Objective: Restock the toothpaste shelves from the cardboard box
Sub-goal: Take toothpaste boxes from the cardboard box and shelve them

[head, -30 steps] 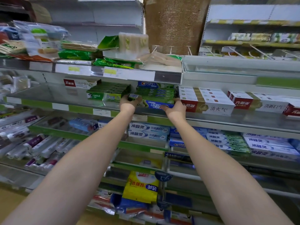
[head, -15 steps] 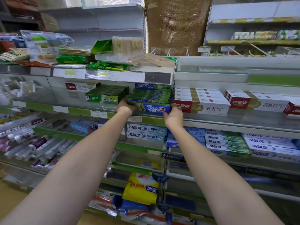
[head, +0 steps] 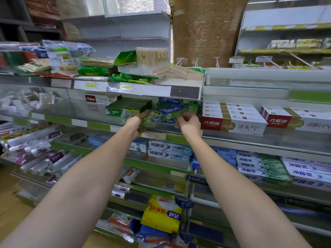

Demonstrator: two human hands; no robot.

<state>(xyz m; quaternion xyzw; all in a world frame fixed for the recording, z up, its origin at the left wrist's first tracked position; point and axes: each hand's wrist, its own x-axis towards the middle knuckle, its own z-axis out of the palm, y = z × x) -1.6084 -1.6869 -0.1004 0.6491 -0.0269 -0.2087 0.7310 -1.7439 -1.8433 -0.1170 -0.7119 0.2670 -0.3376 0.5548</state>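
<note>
Both arms reach out to the second shelf (head: 250,140). My left hand (head: 137,123) grips the left end of a small stack of green Crest toothpaste boxes (head: 166,114), and my right hand (head: 188,122) grips its right end. The stack is tilted, its left end lower, lifted just off the shelf in front of more Crest boxes (head: 172,101) standing behind. Green Darlie boxes (head: 125,110) lie directly to the left. White and red toothpaste boxes (head: 232,120) lie directly to the right. The cardboard box is out of sight.
The shelf below holds blue and white toothpaste boxes (head: 170,151) and more at the right (head: 268,167). Rolls of bags (head: 44,158) fill the lower left shelves. Packaged goods (head: 125,68) sit on the top shelf. A yellow bag (head: 161,213) hangs low.
The Crest stack sat flat on the shelf with my hands at its ends. Now both hands have lifted and tilted it toward me, and my view has dropped slightly.
</note>
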